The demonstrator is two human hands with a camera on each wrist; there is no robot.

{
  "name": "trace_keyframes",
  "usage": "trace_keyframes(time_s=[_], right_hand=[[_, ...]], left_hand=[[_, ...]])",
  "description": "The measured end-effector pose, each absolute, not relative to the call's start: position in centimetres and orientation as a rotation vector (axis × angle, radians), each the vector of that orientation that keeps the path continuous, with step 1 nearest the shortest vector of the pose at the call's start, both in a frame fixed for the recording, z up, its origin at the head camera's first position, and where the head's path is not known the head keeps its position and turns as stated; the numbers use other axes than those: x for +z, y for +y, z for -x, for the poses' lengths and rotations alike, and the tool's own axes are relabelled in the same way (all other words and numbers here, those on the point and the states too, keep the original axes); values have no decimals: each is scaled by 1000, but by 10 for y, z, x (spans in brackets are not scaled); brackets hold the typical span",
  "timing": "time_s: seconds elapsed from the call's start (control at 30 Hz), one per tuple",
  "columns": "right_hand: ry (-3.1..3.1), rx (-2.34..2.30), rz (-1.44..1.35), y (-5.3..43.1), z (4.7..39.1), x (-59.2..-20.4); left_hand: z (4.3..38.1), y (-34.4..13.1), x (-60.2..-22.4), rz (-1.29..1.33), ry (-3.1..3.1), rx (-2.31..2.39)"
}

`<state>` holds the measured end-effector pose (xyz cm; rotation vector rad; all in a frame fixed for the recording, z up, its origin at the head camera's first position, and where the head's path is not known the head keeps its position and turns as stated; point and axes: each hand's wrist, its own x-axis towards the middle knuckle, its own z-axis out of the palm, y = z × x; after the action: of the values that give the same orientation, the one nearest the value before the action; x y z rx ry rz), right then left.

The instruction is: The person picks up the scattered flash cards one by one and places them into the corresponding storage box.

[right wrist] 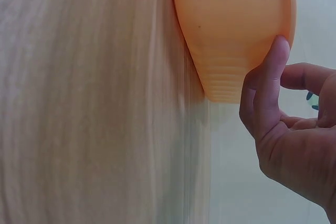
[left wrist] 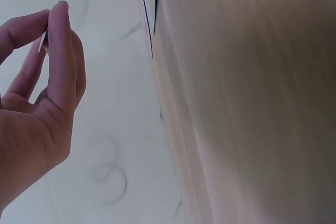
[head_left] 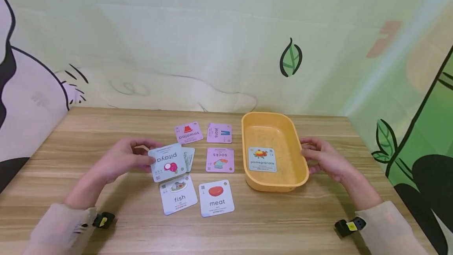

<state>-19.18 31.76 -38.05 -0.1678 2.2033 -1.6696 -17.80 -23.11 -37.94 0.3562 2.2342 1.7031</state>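
Observation:
My left hand (head_left: pixel 129 158) pinches the edge of a pitaya card (head_left: pixel 169 163) between thumb and fingers. This card is raised above the table, tilted, its text upside down in the head view. It partly covers another card (head_left: pixel 188 159) and overlaps the top of the fish card (head_left: pixel 178 195). In the left wrist view, only a thin edge of the held card shows. My right hand (head_left: pixel 325 157) touches the right side of the yellow bin (head_left: pixel 277 187), thumb at the rim. Inside the bin lies a pomegranate card (head_left: pixel 262 159).
A meat card (head_left: pixel 217 198) lies right of the fish card. Purple cards for pajamas (head_left: pixel 189 132), jeans (head_left: pixel 219 133) and socks (head_left: pixel 220 160) lie left of the bin. The wooden table (head_left: pixel 276 223) ends at a printed cloth backdrop (head_left: pixel 212 42).

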Motion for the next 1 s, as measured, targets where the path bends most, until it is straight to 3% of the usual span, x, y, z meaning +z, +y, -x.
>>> trace_keyframes(time_s=[1.0], right_hand=[[2203,-1664,167,317,191,-380]], left_hand=[[192,-137,-378,-326,2139,1962]])
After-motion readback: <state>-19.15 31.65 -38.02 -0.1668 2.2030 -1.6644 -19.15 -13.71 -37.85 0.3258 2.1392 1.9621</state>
